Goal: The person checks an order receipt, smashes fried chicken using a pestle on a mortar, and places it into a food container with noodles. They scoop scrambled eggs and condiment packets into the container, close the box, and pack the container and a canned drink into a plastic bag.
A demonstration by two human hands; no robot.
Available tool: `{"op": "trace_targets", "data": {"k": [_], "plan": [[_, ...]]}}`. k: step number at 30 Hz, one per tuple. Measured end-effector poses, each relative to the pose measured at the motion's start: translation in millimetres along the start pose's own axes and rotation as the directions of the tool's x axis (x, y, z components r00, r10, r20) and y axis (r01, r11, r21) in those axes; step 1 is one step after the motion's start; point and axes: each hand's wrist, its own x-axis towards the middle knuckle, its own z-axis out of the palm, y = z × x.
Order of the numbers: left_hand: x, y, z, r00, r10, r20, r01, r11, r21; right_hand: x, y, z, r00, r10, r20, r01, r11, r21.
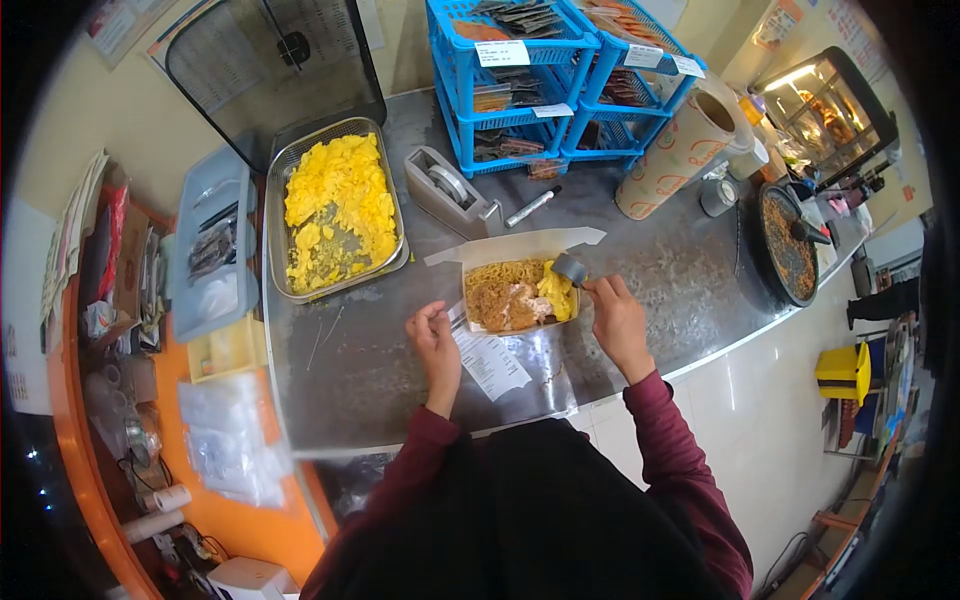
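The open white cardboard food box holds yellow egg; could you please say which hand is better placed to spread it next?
Probably the right hand: it holds the dark grey scoop at the yellow egg in the white cardboard box, while the left hand looks empty beside the box.

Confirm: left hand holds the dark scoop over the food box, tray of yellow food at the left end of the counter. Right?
Wrong hand: the head view shows the right hand holding the dark scoop over the food box. The tray of yellow food is at the left end of the counter.
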Motion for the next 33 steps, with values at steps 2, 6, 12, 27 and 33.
{"op": "trace_targets", "data": {"k": [2, 6, 12, 27, 33], "plan": [[-1, 1, 1, 1.0, -0.021, -0.014, 0.021, 1.0, 0.006, 5, 3, -5, 1.0, -0.008, -0.022, 0.01, 0.997, 0.078], [0, 1, 1, 0.998, -0.043, -0.044, 0.041, 0.999, -0.032, 11, 0, -6, 0.999, -0.041, -0.026, 0.044, 0.988, 0.151], [5, -7, 0, 0.993, -0.074, -0.094, 0.066, 0.994, -0.085, 11, 5, -11, 0.998, -0.055, -0.004, 0.055, 0.996, 0.068], [0, -20, 2, 0.99, -0.045, -0.135, 0.042, 0.999, -0.028, 8, 38, 26, 0.979, -0.198, -0.051, 0.203, 0.973, 0.114], [-3, -7, -1, 0.988, -0.148, -0.036, 0.137, 0.969, -0.204, 3, 25, 8, 0.981, -0.148, -0.124, 0.17, 0.967, 0.191]]}}
